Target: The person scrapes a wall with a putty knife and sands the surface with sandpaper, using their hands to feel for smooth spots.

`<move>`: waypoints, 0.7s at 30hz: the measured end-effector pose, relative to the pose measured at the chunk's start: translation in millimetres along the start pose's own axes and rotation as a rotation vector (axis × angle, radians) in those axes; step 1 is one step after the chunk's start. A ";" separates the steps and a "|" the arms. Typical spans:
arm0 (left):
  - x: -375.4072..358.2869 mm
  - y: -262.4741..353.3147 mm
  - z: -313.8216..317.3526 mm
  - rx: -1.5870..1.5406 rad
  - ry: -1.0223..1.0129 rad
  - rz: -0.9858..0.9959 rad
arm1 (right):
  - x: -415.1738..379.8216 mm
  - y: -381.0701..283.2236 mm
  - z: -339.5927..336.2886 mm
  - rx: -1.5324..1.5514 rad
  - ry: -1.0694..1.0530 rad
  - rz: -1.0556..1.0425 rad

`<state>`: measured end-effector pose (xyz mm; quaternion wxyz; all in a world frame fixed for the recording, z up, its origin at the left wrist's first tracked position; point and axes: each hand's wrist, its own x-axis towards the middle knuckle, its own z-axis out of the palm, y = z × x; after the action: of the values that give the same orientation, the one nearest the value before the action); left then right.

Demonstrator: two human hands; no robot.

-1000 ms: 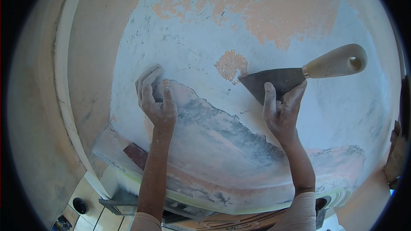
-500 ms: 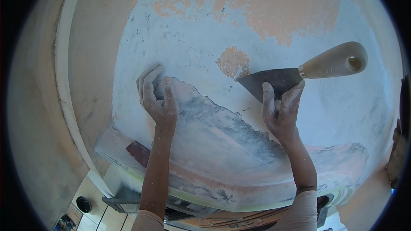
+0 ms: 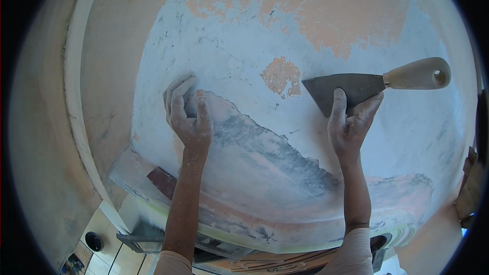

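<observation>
My right hand [image 3: 351,127] grips a putty knife [image 3: 351,89] by its metal blade, thumb on the near face. The knife's pale handle points right, and its blade edge faces left, close to a bare orange-brown patch [image 3: 281,75] in the pale wall coating. My left hand [image 3: 187,117] is cupped at the wall, fingers curved and thumb apart, at the upper left end of a rough, peeled edge [image 3: 254,122]. The space between its fingers and thumb is in dark shadow. White dust coats both hands.
Below the jagged edge spreads a grey and pinkish bare wall area [image 3: 254,173]. A dark red block [image 3: 162,182] lies on the ledge at lower left. A pale vertical strip [image 3: 75,86] runs along the left. Down on the tiled floor stands a black container [image 3: 93,241].
My right hand has moved right with the putty knife, drawing its blade off the edge of the bare orange-brown patch. My left hand has stayed almost in place.
</observation>
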<state>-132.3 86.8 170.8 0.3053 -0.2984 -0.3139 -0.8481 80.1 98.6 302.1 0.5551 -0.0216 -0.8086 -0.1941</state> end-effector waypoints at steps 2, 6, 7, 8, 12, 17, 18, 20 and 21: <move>0.4 -1.8 -0.6 -0.002 -0.001 0.017 | 1.6 -1.8 0.2 -0.029 -0.014 -0.005; 1.3 -1.1 -0.2 0.021 0.000 0.056 | 3.3 -6.1 -3.4 -0.045 -0.033 0.040; 1.5 0.5 0.0 0.004 0.001 0.037 | 7.0 -8.2 -5.0 0.022 -0.002 0.153; 1.7 3.0 -0.2 -0.013 0.004 0.016 | 0.7 -7.1 -0.2 -0.069 -0.025 -0.021; 1.4 1.2 -2.6 0.058 -0.035 0.058 | 1.2 -10.6 -0.6 0.003 -0.030 0.106; 0.0 -2.3 -0.8 0.031 -0.026 0.080 | -12.5 -1.6 0.6 0.035 -0.107 -0.017; 0.5 -3.4 -1.2 0.034 -0.026 0.085 | -10.3 -2.7 0.6 0.068 -0.064 0.081; 0.9 -1.3 -1.7 0.033 -0.028 0.051 | -5.6 -7.3 -2.2 0.129 0.008 0.283; 0.6 0.5 -1.5 0.031 -0.029 0.034 | -8.5 -5.3 -0.7 0.079 -0.025 0.141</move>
<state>-132.8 85.2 170.4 0.3195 -0.3113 -0.3263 -0.8334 82.7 95.0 293.1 0.5575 -0.0590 -0.8190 -0.1220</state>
